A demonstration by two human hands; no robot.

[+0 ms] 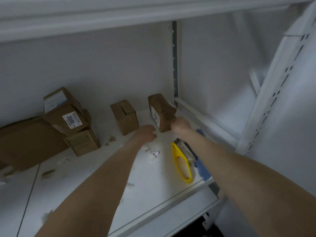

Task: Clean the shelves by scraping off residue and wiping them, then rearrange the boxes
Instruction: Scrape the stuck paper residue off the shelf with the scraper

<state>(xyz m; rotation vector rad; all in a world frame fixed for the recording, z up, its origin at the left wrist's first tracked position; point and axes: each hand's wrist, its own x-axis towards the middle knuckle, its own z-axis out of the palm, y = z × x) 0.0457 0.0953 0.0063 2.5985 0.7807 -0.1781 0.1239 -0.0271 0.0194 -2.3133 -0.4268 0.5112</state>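
**Figure.** Head view into a white metal shelf (136,194), read from left to right.

**Far left:** a large flat carton (25,142) lies on the shelf. A leaning stack of small boxes (68,120) rests against it, and one of them bears a label reading 1002.

**Centre:** a single small box (124,117) stands upright near the back wall, apart from the stack. Torn paper and cardboard scraps (153,153) are scattered over the shelf in front of the boxes. The left grip (145,134) hovers low over the shelf, between the single box and a tilted box (160,112). Blur hides its fingers, so it cannot be told whether it is wide, narrow or holding a scrap.

**Right of centre:** the right grip (180,124) is closed on the near lower edge of the tilted box, which leans back toward the corner upright (175,57).

**Far right:** a yellow-handled brush (182,161) lies against a blue cloth (202,168) near the shelf's front edge, just beside the right forearm.

**Risks, as judged:**
- A hold on one edge alone may let the tilted box twist free and drop.
- The right forearm could sweep the brush off the front edge.
- Sliding boxes over the scraps would spread the debris and leave residue hidden beneath them.
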